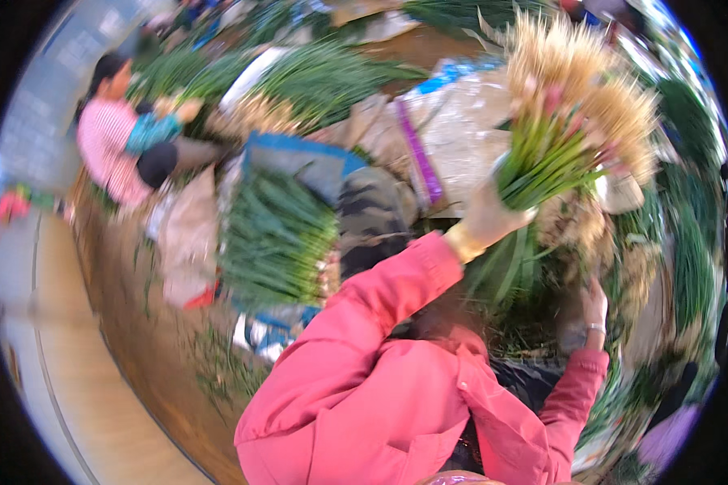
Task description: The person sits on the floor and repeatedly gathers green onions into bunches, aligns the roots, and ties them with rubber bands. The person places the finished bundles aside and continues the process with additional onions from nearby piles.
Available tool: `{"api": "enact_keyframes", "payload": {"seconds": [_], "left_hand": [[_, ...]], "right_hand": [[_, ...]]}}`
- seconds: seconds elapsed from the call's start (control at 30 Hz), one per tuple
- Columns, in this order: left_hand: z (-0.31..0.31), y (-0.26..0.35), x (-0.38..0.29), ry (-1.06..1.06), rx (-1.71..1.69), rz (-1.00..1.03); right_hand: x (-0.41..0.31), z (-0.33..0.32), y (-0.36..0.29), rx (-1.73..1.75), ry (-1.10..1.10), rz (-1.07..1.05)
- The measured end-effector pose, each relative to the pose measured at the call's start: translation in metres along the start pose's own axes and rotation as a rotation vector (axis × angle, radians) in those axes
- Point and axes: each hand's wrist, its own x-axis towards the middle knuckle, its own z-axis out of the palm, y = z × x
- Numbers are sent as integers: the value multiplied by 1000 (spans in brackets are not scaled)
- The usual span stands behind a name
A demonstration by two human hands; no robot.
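Observation:
My left hand (488, 212), in a pale glove, grips a bunch of green onions (543, 160) by the green stalks. Its bushy, straw-coloured roots (558, 54) point up and away from me, and the leaves hang below the hand. My right hand (594, 303), with a band at the wrist, is lower and to the right. It is close to dry brown roots (576, 230); blur hides whether its fingers hold any. Left of my camouflage-clad knee (373, 212), trimmed green onions (276, 236) lie stacked on a blue-edged sheet (303, 160).
A person (112, 130) in a pink checked top sits at the far left by piled green onions (324, 73). Ahead is a pale plastic sack (461, 133) with a purple strip. More green onions (691, 242) line the right. Leaf scraps (218, 364) litter the brown floor.

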Motion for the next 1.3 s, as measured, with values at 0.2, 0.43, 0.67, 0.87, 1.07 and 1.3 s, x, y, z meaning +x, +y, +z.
{"api": "enact_keyframes", "payload": {"seconds": [0.2,0.43,0.67,0.87,1.07,1.3], "left_hand": [[-115,89,69,429,447,481],[-351,157,27,823,1587,870],[-432,133,-121,-416,2025,-86],[-473,-22,-217,-734,2001,-448],[-488,-173,-307,-120,2022,-640],[-480,-108,-252,-518,1793,-845]], "right_hand": [[1,53,-11,-169,-283,8],[3,76,-26,-467,-541,-43],[16,116,-13,-494,-788,52],[15,137,-41,-447,-827,182],[13,145,-92,-516,-783,22],[37,137,-136,-478,-551,-151]]}}
